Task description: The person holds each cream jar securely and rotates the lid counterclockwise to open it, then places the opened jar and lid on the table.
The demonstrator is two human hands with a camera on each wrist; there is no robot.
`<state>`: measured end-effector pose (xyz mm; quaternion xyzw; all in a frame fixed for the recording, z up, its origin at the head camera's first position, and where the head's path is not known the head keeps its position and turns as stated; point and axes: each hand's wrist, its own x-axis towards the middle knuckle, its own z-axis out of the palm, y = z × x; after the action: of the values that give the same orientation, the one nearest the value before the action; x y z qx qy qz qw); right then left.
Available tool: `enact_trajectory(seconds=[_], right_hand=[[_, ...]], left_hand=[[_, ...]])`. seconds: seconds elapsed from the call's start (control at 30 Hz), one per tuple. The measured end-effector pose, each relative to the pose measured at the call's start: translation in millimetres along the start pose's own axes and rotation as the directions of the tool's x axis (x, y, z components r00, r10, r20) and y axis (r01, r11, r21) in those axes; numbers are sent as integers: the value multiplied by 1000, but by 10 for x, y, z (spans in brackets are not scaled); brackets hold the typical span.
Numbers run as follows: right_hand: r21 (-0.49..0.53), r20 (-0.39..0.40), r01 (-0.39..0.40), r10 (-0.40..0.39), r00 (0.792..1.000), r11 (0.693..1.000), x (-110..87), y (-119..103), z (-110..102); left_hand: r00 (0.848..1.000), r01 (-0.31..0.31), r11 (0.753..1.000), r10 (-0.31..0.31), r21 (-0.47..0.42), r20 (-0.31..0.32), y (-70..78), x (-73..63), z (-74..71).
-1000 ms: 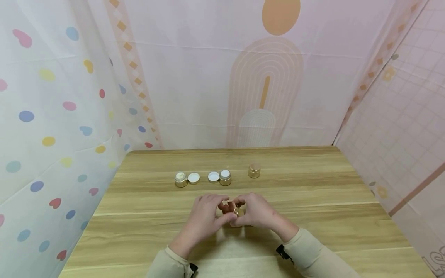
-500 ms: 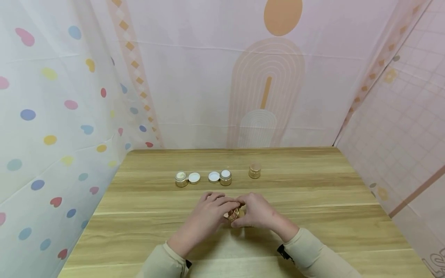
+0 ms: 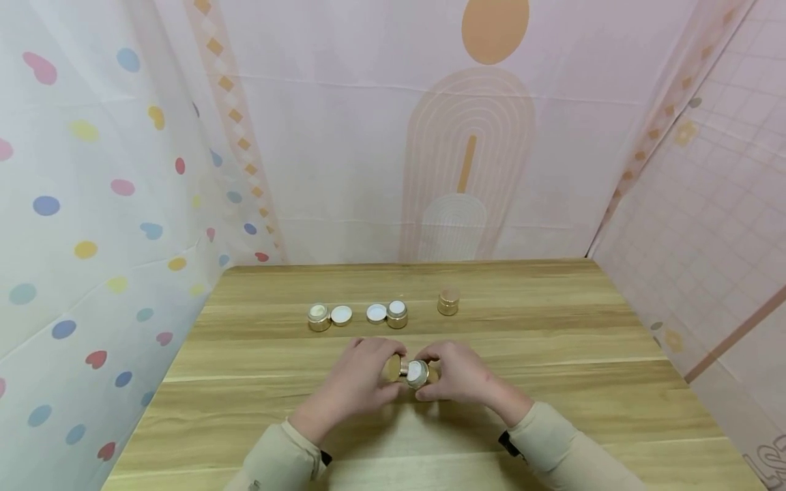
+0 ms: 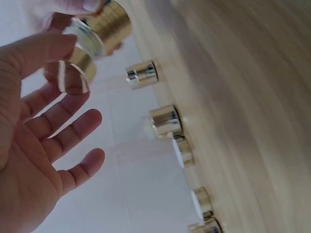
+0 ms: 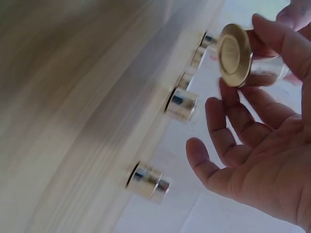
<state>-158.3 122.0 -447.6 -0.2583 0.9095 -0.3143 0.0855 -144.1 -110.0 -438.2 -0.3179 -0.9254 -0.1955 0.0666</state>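
Note:
My left hand (image 3: 356,378) pinches a gold screw lid (image 3: 391,368) between thumb and fingers, its other fingers spread in the left wrist view. Close beside it, my right hand (image 3: 460,375) grips a small gold cream jar (image 3: 417,374) by its sides. The jar is tilted toward the left and its whitish top is uncovered. Its round gold base (image 5: 235,56) faces the right wrist camera. Lid and jar are apart, both held above the wooden table (image 3: 522,429).
Behind the hands stand two uncovered jars, one at left (image 3: 319,318) and one mid-table (image 3: 397,314). Beside them lie two lids, the left lid (image 3: 341,315) and the right lid (image 3: 376,314), white insides up. A covered gold jar (image 3: 448,302) stands farther right. Patterned curtains (image 3: 344,150) surround the table.
The lid has come off the jar held in my right hand. My left hand has drawn slightly left with the lid, and the jar's whitish top now shows. The jars behind have not moved.

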Motion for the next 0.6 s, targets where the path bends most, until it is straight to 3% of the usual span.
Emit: enact_trajectory(seconds=[0.1, 0.3, 0.6], right_hand=[[8, -16, -9, 9, 1000, 1000, -27, 82, -46], [-13, -15, -89, 89, 996, 996, -20, 300, -166], [-10, -82, -227, 226, 971, 974, 244, 620, -328]], left_hand=[[999, 30, 998, -31, -60, -24, -78, 3, 27], [995, 70, 993, -76, -90, -70, -160, 101, 86], [984, 177, 983, -176, -48, 19, -30, 489, 366]])
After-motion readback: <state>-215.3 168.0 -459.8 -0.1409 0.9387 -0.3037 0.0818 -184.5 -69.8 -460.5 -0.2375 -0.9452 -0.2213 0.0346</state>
